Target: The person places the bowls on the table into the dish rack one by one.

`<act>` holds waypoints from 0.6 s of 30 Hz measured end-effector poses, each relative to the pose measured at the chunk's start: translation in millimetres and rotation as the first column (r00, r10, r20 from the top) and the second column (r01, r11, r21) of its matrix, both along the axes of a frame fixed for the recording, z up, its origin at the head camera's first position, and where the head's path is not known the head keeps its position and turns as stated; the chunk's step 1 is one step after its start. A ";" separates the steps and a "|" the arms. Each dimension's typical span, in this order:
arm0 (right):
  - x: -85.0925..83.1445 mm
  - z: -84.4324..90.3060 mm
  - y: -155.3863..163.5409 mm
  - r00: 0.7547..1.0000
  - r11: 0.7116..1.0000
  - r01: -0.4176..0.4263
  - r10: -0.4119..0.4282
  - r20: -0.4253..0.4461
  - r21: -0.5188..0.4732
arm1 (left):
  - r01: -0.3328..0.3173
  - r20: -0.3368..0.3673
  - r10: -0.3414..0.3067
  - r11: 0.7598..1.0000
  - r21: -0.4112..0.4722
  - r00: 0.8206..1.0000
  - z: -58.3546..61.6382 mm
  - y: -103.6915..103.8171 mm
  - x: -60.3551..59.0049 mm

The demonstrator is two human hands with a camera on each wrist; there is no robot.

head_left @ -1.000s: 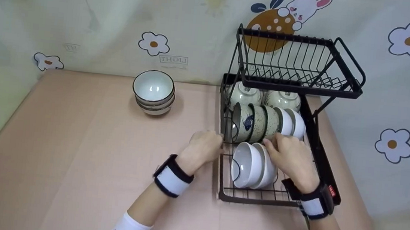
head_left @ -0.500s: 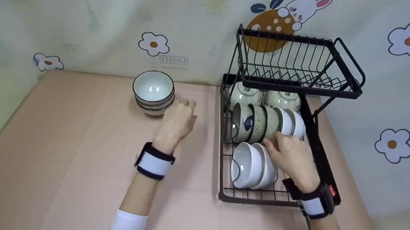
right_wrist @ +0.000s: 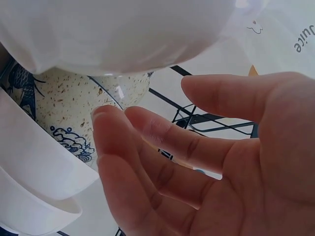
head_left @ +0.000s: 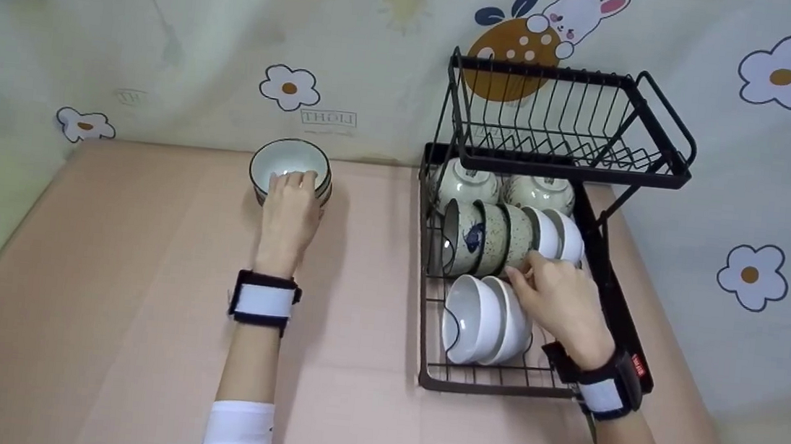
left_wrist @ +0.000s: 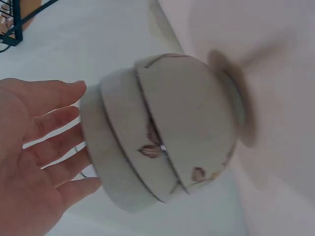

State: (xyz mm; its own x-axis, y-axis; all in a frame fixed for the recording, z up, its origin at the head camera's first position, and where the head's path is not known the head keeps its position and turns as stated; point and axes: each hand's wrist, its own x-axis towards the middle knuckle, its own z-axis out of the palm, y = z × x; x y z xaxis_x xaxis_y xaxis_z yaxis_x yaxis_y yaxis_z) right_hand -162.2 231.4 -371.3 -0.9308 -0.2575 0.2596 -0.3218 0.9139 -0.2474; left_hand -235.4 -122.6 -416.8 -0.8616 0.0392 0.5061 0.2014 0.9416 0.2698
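Note:
My left hand point(head_left: 286, 222) is at a stack of bowls point(head_left: 285, 157) with dark rims. In the left wrist view its extended fingers point(left_wrist: 56, 93) are at the top bowl's rim; whether they touch cannot be told. Brown leaf prints mark the stacked bowls point(left_wrist: 187, 108). My right hand point(head_left: 565, 304) is over the lower rack, its fingers loosely bent and holding nothing. It is beside white bowls point(head_left: 469, 323) standing on edge in front and speckled bowls point(head_left: 495, 239) behind them. The right wrist view shows a speckled bowl point(right_wrist: 54, 103) with blue drawings near the fingertips.
A black two-tier dish rack point(head_left: 495, 390) stands on the right of the pink table point(head_left: 141, 299). Its upper tier point(head_left: 574, 172) overhangs upside-down bowls point(head_left: 468, 185) at the back. A printed cloth point(head_left: 196, 29) hangs behind.
My left hand has moved from the rack's left side, leftward and away from me, to the bowl stack. The right hand has stayed over the rack. The head view has shifted slightly.

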 end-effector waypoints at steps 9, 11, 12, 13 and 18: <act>0.7 0.6 -0.4 1.000 1.000 0.017 -0.017 -0.012 0.006 | -0.032 0.080 0.035 0.999 -0.042 0.996 -8.5 -8.5 -1.0; 0.8 0.8 -0.5 1.000 1.000 0.021 -0.020 -0.015 0.008 | -0.033 0.086 0.038 0.998 -0.056 0.996 -8.5 -8.3 -1.2; 0.8 1.0 -0.6 1.000 1.000 0.021 -0.021 -0.014 0.008 | -0.034 0.092 0.040 0.997 -0.063 0.995 -8.2 -8.1 -1.2; 0.9 1.2 -0.7 1.000 1.000 0.022 -0.022 -0.012 0.007 | -0.035 0.098 0.041 0.997 -0.068 0.994 -7.8 -8.0 -1.1; 1.4 2.2 -1.1 1.000 1.000 0.025 -0.025 -0.006 0.004 | -0.034 0.111 0.040 0.998 -0.056 0.993 -6.6 -9.5 -1.4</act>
